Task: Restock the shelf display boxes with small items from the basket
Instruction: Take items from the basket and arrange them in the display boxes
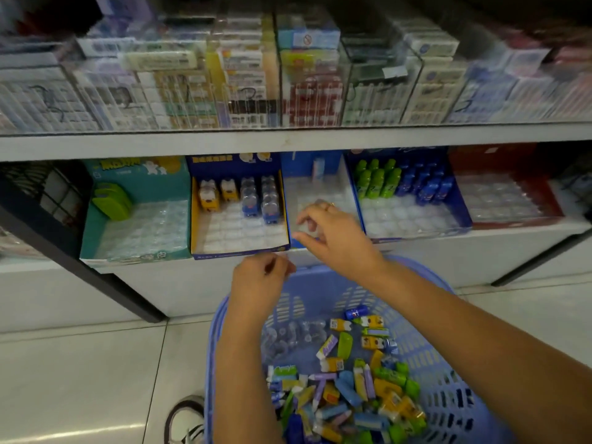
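Observation:
A blue plastic basket [433, 357] stands on the floor below me, holding several small colourful items [349, 389] and some clear ones. On the low shelf stand open display boxes with clear blister trays: a teal box [96, 225], a blue-and-yellow box [238, 249] with yellow and blue items at its back, a nearly bare blue box [312, 165], and a blue box with green and blue bottles [461, 213]. My right hand [333, 233] reaches over the nearly bare box and pinches the front of its clear tray [323, 193]. My left hand [259, 280] hovers at the shelf edge, fingers curled, nothing visible in it.
A red box [544, 200] with a clear tray sits at the far right. The upper shelf [288, 142] carries clear bins packed with boxed goods. A black frame post [96, 277] slants at the left. My shoe [185, 418] is on the tiled floor beside the basket.

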Demonstrator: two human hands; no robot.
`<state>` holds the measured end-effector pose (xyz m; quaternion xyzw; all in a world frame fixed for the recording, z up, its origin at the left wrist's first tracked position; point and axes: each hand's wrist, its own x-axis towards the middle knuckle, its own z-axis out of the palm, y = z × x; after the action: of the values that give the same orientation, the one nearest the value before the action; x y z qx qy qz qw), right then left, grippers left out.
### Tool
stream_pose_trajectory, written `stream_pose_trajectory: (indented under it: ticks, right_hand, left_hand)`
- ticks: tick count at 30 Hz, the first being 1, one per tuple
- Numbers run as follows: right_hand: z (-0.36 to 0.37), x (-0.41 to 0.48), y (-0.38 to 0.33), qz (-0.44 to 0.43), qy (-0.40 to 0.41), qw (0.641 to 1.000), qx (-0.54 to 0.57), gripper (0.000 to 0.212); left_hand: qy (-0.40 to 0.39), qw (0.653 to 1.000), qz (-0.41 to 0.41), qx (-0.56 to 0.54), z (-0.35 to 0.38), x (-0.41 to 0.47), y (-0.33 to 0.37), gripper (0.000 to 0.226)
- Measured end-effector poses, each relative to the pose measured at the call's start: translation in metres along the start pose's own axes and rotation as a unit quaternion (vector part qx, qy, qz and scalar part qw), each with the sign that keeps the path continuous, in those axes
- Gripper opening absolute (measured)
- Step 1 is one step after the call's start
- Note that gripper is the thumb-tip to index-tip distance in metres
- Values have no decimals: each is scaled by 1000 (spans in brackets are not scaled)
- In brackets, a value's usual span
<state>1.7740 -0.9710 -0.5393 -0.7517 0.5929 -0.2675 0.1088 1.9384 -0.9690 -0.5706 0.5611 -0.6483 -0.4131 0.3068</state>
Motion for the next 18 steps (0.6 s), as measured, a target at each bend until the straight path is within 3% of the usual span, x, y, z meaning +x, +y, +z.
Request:
stream_pose_trajectory:
  ticks: [2,5,9,12,15,18]
  right_hand:
    - [7,-42,20,27,-22,999,0,14]
    - [35,-95,64,150,-153,975,-54,16]
    - [73,-148,122,320,-348,875,-106,33]
    - [97,-178,145,340,-398,845,-107,39]
    - [119,-189,151,320,-385,855,-135,40]
    - [131,-191,153,275,-374,863,-198,35]
  left_hand:
    - [-87,995,-54,20,21,0,-13,30]
    - [-229,963,-116,86,63,-5,-41,20]
    - [-322,919,-130,188,122,-27,-82,23]
    - [-341,906,-171,182,153,-50,-110,21]
    - [-356,895,-166,211,171,-59,-130,28]
    - [-324,907,-147,225,179,-59,-138,36]
